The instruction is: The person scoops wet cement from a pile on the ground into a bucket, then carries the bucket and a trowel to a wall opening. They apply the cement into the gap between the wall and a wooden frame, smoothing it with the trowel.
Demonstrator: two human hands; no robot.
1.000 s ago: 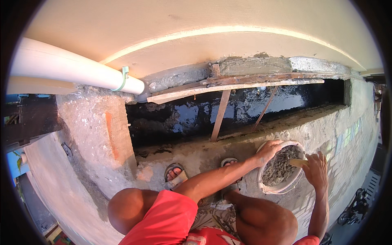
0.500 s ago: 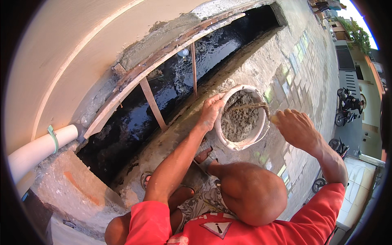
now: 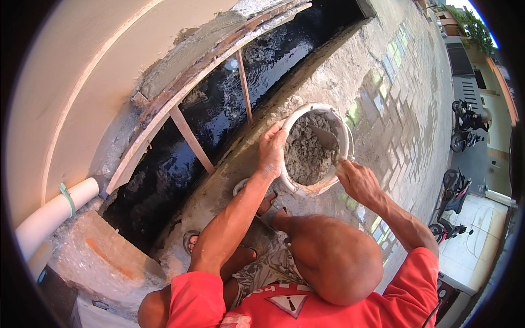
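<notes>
A round white bucket (image 3: 293, 187) holds grey wet mortar (image 3: 303, 150) and stands, slightly tilted, on the ground before me. My left hand (image 3: 272, 146) is closed on the bucket's left rim. At the opposite side, my right hand (image 3: 358, 180) is closed round the handle of a trowel (image 3: 325, 138); most of the handle is hidden in the fist. The trowel's blade lies against the mortar inside the bucket, its lower part sunk in it.
Left of the bucket runs an open drain (image 3: 219, 109) with dark water, crossed by wooden struts (image 3: 191, 139). A long board (image 3: 180, 93) lines the wall side, near a white pipe (image 3: 57, 210). Paving (image 3: 404, 120) stretches right, with motorcycles (image 3: 451, 202) and a person (image 3: 473, 121) beyond.
My right hand has moved left and nearer to me, against the bucket's rim. The trowel has turned, so its blade face shows in the mortar. My left hand still grips the rim.
</notes>
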